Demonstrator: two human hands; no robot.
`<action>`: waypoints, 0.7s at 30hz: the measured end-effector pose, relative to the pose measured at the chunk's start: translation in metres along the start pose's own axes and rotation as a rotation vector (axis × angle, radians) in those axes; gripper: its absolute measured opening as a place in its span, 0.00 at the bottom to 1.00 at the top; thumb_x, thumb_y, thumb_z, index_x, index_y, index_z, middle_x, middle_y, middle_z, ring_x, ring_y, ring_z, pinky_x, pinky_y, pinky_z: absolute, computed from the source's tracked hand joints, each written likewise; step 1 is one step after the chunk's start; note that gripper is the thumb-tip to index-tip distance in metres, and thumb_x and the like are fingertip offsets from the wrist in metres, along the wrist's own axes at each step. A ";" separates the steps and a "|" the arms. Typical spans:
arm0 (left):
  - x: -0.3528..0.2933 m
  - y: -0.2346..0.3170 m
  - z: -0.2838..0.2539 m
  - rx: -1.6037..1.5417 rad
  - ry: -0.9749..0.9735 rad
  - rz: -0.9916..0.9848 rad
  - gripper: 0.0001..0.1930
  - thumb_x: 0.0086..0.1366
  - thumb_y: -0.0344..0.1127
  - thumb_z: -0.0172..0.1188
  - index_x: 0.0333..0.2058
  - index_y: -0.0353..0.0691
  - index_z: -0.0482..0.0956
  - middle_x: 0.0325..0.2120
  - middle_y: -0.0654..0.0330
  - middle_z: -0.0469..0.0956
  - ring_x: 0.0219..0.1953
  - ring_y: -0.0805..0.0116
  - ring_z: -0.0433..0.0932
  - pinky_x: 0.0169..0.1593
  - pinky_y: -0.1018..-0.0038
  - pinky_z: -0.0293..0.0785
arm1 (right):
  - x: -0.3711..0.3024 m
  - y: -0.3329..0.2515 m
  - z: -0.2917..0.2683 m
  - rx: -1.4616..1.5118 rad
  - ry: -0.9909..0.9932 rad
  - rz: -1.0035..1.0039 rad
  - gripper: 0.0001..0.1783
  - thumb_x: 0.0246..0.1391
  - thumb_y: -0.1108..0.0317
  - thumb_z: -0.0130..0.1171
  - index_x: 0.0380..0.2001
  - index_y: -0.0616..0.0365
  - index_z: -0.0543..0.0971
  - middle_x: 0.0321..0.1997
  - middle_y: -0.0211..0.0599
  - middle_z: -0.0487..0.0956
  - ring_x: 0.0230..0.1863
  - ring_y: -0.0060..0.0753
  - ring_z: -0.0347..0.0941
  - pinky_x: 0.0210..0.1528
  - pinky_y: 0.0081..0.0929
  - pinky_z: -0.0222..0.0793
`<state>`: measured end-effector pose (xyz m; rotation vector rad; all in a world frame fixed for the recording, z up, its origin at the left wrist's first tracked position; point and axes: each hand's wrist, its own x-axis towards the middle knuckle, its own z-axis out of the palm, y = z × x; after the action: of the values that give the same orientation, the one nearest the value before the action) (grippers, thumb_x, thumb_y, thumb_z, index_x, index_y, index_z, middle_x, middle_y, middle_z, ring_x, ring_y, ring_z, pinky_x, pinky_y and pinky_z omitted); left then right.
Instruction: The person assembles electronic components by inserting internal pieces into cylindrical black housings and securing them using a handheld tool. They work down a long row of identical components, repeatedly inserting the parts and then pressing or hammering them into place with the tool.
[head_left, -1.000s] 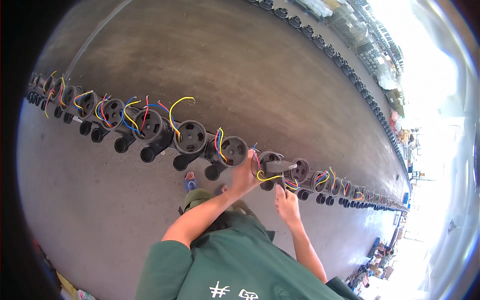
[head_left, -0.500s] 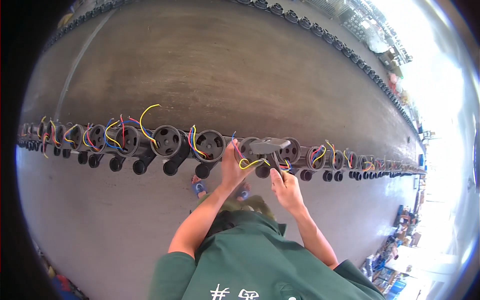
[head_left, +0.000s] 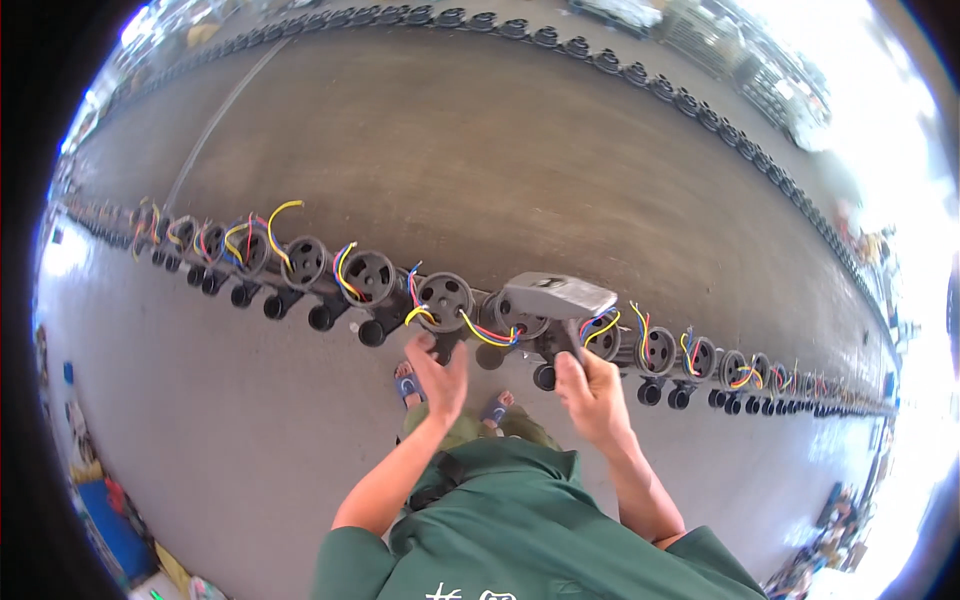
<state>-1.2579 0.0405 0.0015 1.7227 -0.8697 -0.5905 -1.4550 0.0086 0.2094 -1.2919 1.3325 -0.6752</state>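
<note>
My right hand (head_left: 594, 395) is wrapped round the handle of a hammer (head_left: 560, 295). Its broad grey head is lifted over the row and partly covers a dark round housing (head_left: 522, 318) with red, blue and yellow wires. My left hand (head_left: 438, 380) has its fingers apart, with nothing seen in them. It hovers just below another round housing (head_left: 445, 300), whose face has several holes and whose short wires curl out at its left side. Whether the fingertips touch the housing's lower part, I cannot tell.
Similar dark housings with coloured wires (head_left: 370, 277) line the near edge of a long brown table (head_left: 400, 150), running far left and right. Black round parts (head_left: 545, 36) stand along the far edge. Stacked goods (head_left: 700, 40) lie beyond it. My sandalled feet (head_left: 408, 385) show below.
My left hand has come off the housing it held and drawn back, its fingers opening. The hammer has risen and looks larger. My view has tilted and shifted.
</note>
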 end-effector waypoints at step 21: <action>0.032 0.017 0.081 -0.025 -0.294 0.428 0.56 0.42 0.46 0.84 0.66 0.33 0.59 0.59 0.48 0.68 0.62 0.47 0.69 0.64 0.59 0.68 | 0.013 0.014 -0.014 -0.093 0.048 -0.115 0.22 0.74 0.53 0.51 0.25 0.52 0.71 0.19 0.15 0.64 0.19 0.08 0.57 0.20 0.14 0.50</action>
<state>-1.3029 -0.0351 -0.0068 1.3851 -1.3874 -0.5653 -1.4696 -0.0043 0.1955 -1.4439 1.3496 -0.7345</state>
